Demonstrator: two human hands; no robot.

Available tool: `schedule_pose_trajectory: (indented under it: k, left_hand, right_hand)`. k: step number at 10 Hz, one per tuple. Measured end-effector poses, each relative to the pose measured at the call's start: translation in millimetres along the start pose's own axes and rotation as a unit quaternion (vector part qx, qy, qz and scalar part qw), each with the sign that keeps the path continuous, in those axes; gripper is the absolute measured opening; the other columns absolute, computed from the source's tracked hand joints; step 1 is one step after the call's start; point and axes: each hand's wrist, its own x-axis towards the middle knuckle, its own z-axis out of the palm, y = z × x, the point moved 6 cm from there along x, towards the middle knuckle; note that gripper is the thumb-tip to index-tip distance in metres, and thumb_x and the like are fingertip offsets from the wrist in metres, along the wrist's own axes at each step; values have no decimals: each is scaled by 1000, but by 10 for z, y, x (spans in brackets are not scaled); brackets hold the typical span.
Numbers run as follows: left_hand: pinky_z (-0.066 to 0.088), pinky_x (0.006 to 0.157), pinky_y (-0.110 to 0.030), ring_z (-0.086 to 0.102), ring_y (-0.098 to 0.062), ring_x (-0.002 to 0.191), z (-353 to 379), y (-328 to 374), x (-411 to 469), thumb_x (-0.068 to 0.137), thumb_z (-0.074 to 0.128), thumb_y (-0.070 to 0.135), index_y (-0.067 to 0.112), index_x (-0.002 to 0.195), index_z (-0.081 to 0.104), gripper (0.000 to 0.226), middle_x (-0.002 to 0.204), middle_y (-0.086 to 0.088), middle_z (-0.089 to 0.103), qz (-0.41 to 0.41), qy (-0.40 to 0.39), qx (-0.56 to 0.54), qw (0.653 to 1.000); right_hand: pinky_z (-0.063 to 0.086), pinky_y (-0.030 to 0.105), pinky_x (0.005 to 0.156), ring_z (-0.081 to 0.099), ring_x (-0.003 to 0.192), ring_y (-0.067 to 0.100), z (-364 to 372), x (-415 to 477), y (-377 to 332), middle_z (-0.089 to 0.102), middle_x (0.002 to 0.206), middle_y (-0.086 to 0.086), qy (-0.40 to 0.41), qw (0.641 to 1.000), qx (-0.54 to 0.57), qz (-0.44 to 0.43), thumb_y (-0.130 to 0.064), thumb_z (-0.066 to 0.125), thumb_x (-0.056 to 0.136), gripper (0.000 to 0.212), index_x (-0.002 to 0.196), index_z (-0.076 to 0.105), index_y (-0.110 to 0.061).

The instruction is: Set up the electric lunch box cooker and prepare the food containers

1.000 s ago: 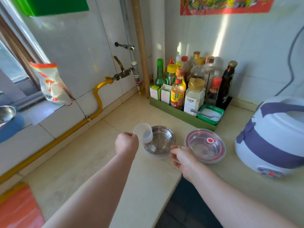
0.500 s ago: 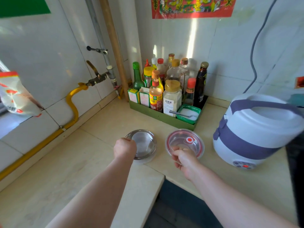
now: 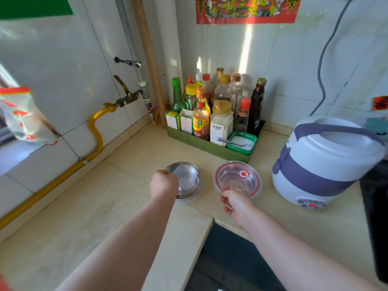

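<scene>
Left hand [image 3: 164, 184] is curled up at the left edge of the steel bowl [image 3: 199, 177], back of the hand to the camera, and it looks to be holding a small clear cup [image 3: 186, 179] that's down inside the bowl — the fingertips themselves are hidden, so that's as much as I can say. The bowl sits on the beige countertop [image 3: 117, 198] at centre frame, with what looks like a clear lid under it.

Right hand [image 3: 235, 201] has its fingers curled, pinching the near rim of the lidded container [image 3: 235, 175], which has a clear lid with a red seal and a red vent. It's just right of the bowl, with a gap between them.

Lunch box cooker [image 3: 327, 164], white with a purple band and handle, stands closed at the right of the frame, with a small red light near its base. Behind the containers, in the corner, a green tray [image 3: 210, 147] is packed with sauce bottles and a green tub with a spoon in it. A yellow hose [image 3: 96, 131] runs along the left wall — a grey cord [image 3: 322, 59] hangs at upper right.
</scene>
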Motion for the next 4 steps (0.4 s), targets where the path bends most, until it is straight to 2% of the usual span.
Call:
schedule_pose_trajectory:
  k: [2, 4]
  left_hand:
    - [54, 87, -39, 63, -34, 99, -6, 30, -83, 86, 47, 17, 11, 113, 62, 31, 104, -13, 68, 53, -9, -23, 998]
    - [52, 83, -35, 61, -30, 92, 66, 116, -264, 87, 48, 18, 15, 106, 64, 25, 102, -8, 69, 110, -31, -30, 993]
  right_hand:
    - [39, 24, 59, 53, 67, 8, -82, -174, 173, 55, 77, 0, 30, 998, 51, -1, 0, 48, 91, 21, 85, 56, -19]
    - [40, 24, 59, 53, 68, 9, -347, -431, 327, 57, 78, 0, 83, 992, 93, -10, -2, 50, 91, 19, 87, 60, -18]
